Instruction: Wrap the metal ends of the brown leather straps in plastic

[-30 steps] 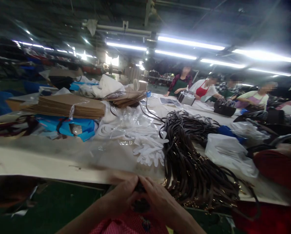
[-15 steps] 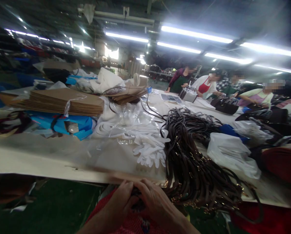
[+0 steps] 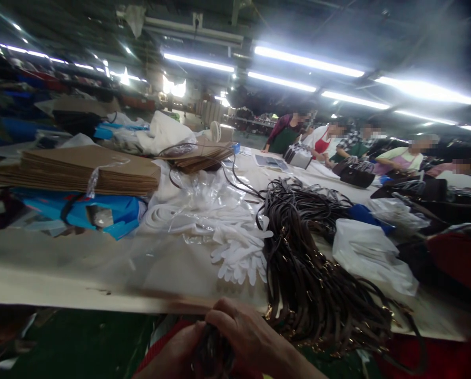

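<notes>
My left hand (image 3: 178, 350) and my right hand (image 3: 245, 329) are close together at the bottom centre, just below the front edge of the table (image 3: 33, 284). Both have their fingers curled round a dark, shiny item (image 3: 209, 350) that I cannot make out. Just beyond them lie white gloves (image 3: 239, 255) beside clear plastic wrapping (image 3: 207, 189). To the right of the gloves, a large heap of dark brown straps (image 3: 310, 279) with gold-coloured clasps hangs over the table's edge.
Stacked brown cardboard (image 3: 89, 168) rests on a blue package (image 3: 101, 210) at left. A white plastic bag (image 3: 370, 252) lies right of the straps. Several people stand across the table at back right, near dark bags (image 3: 354, 173).
The camera view has shifted, so the table edge sits lower. My hands have moved down slightly, and the dark item between them shows more.
</notes>
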The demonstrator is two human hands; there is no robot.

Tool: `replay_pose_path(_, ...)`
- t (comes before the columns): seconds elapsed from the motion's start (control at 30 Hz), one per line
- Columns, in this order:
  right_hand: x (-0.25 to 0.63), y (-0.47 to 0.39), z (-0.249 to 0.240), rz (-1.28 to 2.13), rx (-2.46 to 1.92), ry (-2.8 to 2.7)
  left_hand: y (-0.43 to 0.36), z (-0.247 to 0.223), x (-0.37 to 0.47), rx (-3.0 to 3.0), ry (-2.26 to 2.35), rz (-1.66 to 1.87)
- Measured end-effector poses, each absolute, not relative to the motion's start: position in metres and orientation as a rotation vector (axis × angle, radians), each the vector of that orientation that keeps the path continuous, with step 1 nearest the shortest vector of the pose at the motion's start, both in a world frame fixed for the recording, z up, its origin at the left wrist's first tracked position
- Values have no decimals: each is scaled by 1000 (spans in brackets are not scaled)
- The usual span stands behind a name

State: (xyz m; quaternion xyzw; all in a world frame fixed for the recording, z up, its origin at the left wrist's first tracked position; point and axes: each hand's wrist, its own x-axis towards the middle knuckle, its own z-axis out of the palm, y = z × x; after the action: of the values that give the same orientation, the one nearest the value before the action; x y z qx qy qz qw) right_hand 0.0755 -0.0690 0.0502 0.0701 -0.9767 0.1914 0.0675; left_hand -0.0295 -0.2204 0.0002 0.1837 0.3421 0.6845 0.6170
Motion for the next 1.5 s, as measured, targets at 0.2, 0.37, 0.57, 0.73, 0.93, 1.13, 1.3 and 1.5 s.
replay_pose_path(0.2, 49, -43, 61, 892, 383, -2919, -217, 2, -29, 191, 630, 1635)
replay_pose_path(0.37, 19, 60, 63, 470, -640, -2917, -218, 17, -45, 61, 584, 1769)
replay_pose_path(0.57, 7, 130, 15, 288, -999, -2973, -220, 28, -63, -24, 518, 1888)
replay_pose_path(0.73, 12, 139, 5, 365, -1064, -2856, -219, 12, -62, -52, 520, 1934)
replay_pose_path(0.93, 20, 157, 32, 870, -1014, -2541, -221, 7, -68, -23, 534, 1927)
replay_pose_path(1.13, 45, 138, 69, 1479, -723, -2132, -222, 16, -63, -73, 568, 1922)
replay_pose_path(1.3, 64, 101, 84, 1622, -534, -1911, -220, 25, -59, 75, 556, 1914)
replay_pose_path(1.5, 76, 60, 86, 1459, -412, -1964, -217, 44, -53, 128, 582, 1892)
